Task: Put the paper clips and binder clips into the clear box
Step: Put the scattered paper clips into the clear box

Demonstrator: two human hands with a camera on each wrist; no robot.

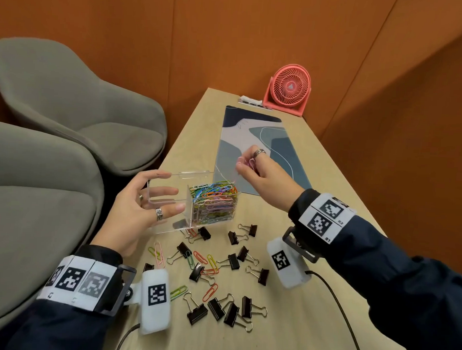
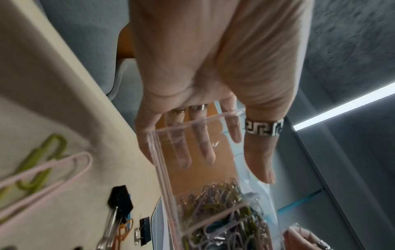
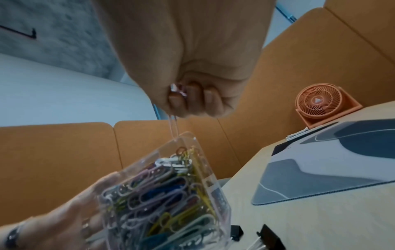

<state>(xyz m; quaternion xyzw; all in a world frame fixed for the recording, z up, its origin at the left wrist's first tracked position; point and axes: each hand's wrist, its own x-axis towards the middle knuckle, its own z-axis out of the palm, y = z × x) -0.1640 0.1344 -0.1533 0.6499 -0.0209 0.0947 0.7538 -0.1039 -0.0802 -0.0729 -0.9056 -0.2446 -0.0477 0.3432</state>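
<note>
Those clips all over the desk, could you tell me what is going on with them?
A person is sorting them into a clear box. The left hand holds the box, whose right compartment is packed with coloured paper clips. The right hand pinches a few pink clips above it. Black binder clips lie loose on the table.

head: high, facing down | wrists: close, likely upward | shared: clear box (image 1: 193, 199)

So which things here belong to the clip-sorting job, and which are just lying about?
Job:
- clear box, held by left hand
- paper clips in the box
- pink paper clip pinched by right hand
- loose paper clips on the table
- binder clips on the table

Lying about:
- fan
- desk mat
- chairs
</note>
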